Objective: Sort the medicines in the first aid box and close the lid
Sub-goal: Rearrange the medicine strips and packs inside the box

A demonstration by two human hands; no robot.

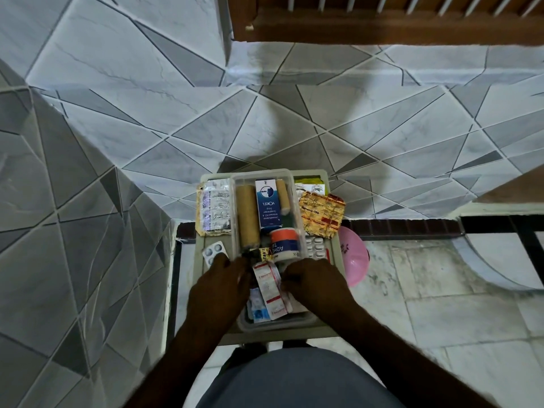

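A clear plastic first aid box (290,184) sits on a grey stool (334,254) in front of me. Inside lie a tan bandage roll (248,214), a blue syrup carton (267,203) and a white adhesive tape roll (284,244). My left hand (219,285) and my right hand (312,282) rest over the near end of the box, on either side of a red-and-white pill strip (269,285). Fingers of both hands touch the strip; which hand grips it is unclear. Blister strips (215,206) lie left of the box, an orange strip pack (321,214) to its right.
A pink plastic bowl (354,256) sits on the floor right of the stool. A small silver blister (212,251) lies by my left hand. Tiled wall rises ahead and to the left. A wooden frame (382,22) is at the top right.
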